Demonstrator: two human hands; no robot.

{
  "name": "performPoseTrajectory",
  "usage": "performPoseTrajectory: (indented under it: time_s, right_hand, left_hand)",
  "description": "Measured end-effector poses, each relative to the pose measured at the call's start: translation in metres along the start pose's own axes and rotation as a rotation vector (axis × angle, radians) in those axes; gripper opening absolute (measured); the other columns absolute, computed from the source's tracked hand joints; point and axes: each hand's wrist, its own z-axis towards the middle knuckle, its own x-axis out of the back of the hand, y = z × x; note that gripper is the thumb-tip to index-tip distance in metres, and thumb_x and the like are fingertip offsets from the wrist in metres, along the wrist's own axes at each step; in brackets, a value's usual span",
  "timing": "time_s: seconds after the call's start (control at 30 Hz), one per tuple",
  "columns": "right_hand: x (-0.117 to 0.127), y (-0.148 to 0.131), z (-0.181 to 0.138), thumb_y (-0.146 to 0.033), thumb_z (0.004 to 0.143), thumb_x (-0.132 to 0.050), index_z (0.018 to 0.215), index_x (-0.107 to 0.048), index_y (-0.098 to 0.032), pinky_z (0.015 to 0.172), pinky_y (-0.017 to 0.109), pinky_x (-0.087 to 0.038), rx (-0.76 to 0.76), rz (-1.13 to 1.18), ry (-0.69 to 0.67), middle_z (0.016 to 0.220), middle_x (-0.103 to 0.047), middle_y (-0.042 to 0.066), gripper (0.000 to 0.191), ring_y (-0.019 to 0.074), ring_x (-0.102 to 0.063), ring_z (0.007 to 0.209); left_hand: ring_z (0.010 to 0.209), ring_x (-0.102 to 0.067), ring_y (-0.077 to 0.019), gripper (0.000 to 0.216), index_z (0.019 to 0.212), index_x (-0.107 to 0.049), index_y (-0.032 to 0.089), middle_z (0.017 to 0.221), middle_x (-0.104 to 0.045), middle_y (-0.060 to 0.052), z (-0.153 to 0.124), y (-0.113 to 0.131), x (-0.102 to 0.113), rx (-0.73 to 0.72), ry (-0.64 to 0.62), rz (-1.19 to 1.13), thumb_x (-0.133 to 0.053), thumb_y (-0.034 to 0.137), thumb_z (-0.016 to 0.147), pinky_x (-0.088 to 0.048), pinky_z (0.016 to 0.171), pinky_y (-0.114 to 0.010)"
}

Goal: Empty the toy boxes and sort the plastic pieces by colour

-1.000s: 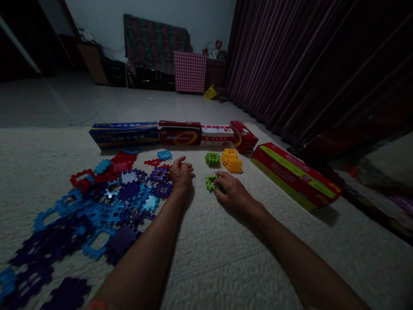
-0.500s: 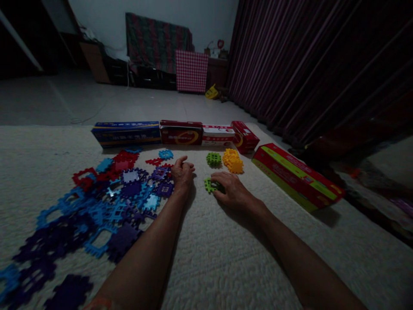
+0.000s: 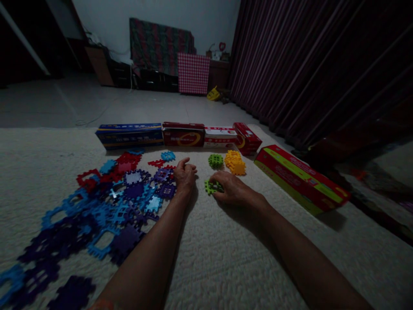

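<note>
Low over the cream quilted cover, my right hand [image 3: 230,188] grips a green notched building tile [image 3: 209,187] between thumb and fingers; part of the tile is hidden by the hand. My left hand [image 3: 185,174] rests beside the pile, its fingers apart and nothing in them. Just left of it lie purple window-shaped tiles [image 3: 167,190]. Beyond my right hand sits a small green stack of tiles [image 3: 215,160], with a yellow stack of tiles [image 3: 235,162] to its right.
A wide heap of blue, red and purple tiles [image 3: 119,211] spreads over the left side. Along the far edge stand a blue box [image 3: 130,136], a dark red box [image 3: 183,134], a white-and-red box [image 3: 220,137] and a red box [image 3: 248,138]. A red-and-yellow box [image 3: 300,178] lies at the right.
The whole view has shifted slightly right and down. My right hand stays on the green tile, its fingers drawn a little closer around it. My left hand has hardly moved.
</note>
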Motion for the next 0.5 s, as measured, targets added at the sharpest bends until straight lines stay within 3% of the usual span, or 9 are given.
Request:
performPoseTrajectory:
  time_s: [0.3, 0.5]
  right_hand:
    - [0.012, 0.046, 0.023, -0.015, 0.079, -0.066, 0.13, -0.058, -0.018, 0.104, 0.051, -0.042, 0.042, -0.156, 0.297, 0.129, -0.062, 0.016, 0.052, 0.0331, -0.055, 0.121]
    - [0.0, 0.056, 0.025, -0.016, 0.08, -0.064, 0.134, -0.054, -0.019, 0.105, 0.053, -0.037, 0.057, -0.234, 0.307, 0.133, -0.061, 0.016, 0.055, 0.0342, -0.053, 0.123]
  left_hand:
    - [0.055, -0.062, -0.0135, 0.048, 0.11, -0.065, 0.015, 0.067, -0.062, 0.001, -0.001, -0.001, -0.001, 0.01, -0.006, -0.022, -0.053, 0.021, 0.064, -0.043, 0.044, -0.019]
    - [0.055, -0.062, -0.0131, 0.047, 0.111, -0.065, 0.015, 0.07, -0.064, 0.001, 0.001, -0.003, 0.0, -0.009, -0.018, -0.002, -0.053, 0.021, 0.065, -0.046, 0.046, -0.021]
